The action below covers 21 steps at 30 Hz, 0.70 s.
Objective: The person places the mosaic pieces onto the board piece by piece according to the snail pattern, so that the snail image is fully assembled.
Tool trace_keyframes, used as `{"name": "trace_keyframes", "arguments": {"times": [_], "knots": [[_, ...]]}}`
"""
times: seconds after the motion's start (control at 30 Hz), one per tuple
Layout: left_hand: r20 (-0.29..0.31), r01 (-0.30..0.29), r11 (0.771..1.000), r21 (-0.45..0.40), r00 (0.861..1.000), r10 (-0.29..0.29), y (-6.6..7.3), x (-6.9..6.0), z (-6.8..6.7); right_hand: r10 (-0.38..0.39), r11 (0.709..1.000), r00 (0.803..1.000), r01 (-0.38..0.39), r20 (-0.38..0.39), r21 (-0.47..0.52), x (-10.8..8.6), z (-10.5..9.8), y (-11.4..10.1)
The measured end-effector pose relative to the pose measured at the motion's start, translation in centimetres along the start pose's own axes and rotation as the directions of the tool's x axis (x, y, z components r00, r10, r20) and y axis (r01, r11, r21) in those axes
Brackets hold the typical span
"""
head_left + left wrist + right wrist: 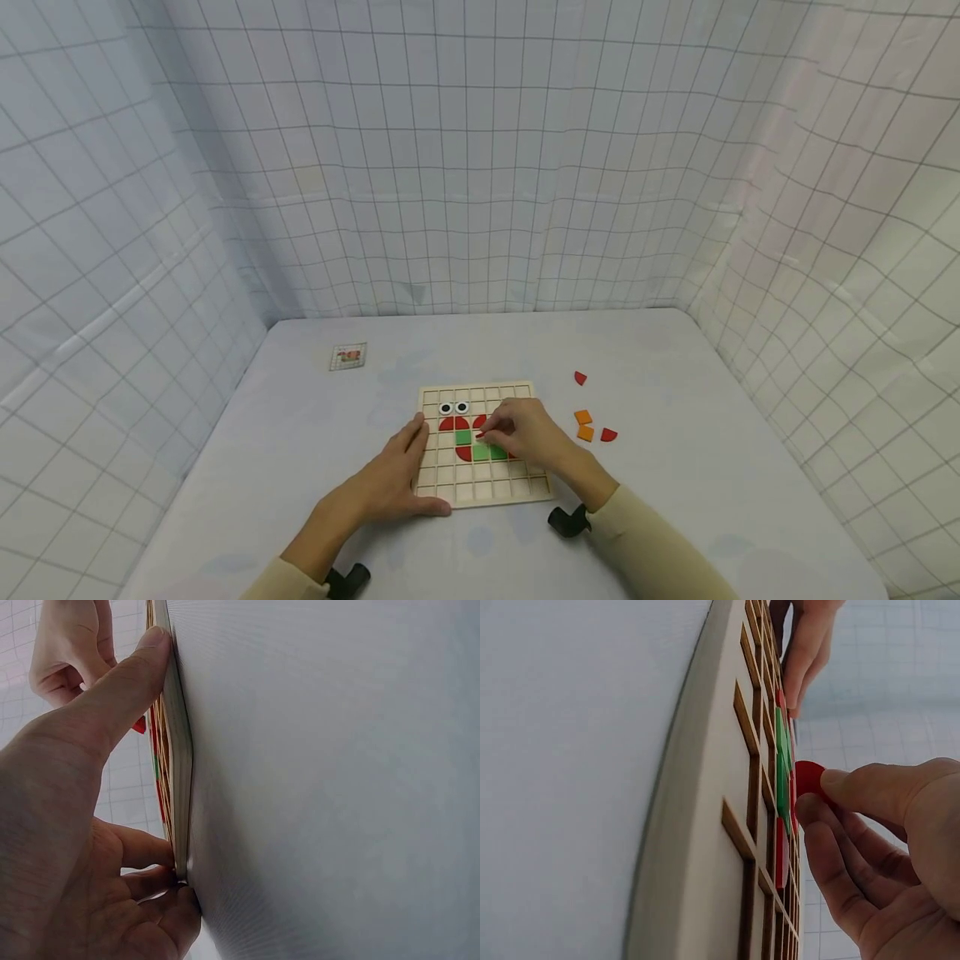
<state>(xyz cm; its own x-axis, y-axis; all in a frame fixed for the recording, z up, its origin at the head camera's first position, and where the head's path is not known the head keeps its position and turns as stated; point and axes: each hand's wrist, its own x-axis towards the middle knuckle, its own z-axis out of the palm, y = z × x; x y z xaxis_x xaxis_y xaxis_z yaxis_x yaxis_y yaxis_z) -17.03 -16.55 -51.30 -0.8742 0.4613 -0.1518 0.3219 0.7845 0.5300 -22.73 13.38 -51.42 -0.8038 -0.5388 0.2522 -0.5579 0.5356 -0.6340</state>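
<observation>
A pale wooden grid board [472,493] lies on the table in the head view. It bears two round eye pieces [453,407], red rounded pieces [453,423] and green square tiles [462,437]. My left hand [393,475] holds the board at its near left corner, thumb along the front edge and fingers at the left edge. Above the board's middle, my right hand [528,433] pinches a red rounded piece [810,774] between thumb and fingertips. In the right wrist view that piece stands tilted beside the green tiles [782,772]. My right hand hides some of the pieces.
Right of the board lie two orange square tiles [584,425] and a red quarter-round piece [608,435]. Another red piece [581,378] sits farther back. A small picture card [348,357] is at the back left. Grid-patterned white curtains [480,167] enclose the table.
</observation>
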Motion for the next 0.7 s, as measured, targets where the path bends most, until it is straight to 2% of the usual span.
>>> {"name": "trace_keyframes", "arguments": {"times": [0.37,0.7], "knots": [[0.002,0.004,1.000,-0.002,1.000,-0.004,0.23,-0.04,-0.16,0.051,0.998,0.998,-0.050,0.024,-0.028,0.55,0.78,-0.34],[0.003,0.008,1.000,-0.010,1.000,-0.007,0.42,-0.20,-0.24,0.087,0.996,0.995,-0.086,0.038,-0.012,0.68,1.03,-0.70]]}}
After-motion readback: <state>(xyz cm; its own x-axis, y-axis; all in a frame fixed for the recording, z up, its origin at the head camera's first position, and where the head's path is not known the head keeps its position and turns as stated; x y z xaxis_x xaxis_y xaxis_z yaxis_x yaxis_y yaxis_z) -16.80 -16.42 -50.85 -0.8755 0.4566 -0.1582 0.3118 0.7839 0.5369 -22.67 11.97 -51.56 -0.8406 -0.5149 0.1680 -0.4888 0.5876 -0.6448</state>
